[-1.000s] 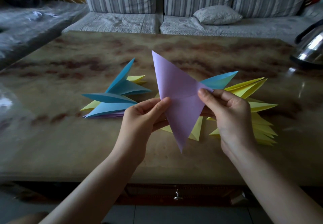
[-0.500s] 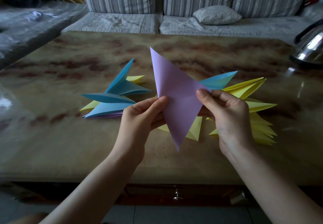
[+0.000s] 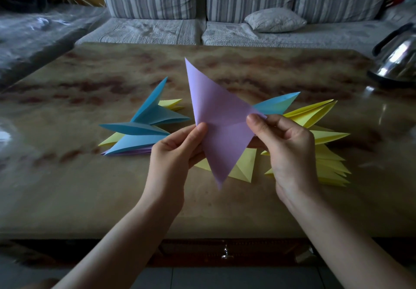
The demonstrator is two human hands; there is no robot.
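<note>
Both hands up over the table (image 3: 90, 198): left hand (image 3: 174, 151) and right hand (image 3: 287, 146) pinch the purple paper (image 3: 220, 128), thumbs on top.

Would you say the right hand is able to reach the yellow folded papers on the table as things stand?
Probably yes: the yellow folded papers lie just beyond the right hand with nothing between, though it pinches the purple paper and would have to let go first.
</note>
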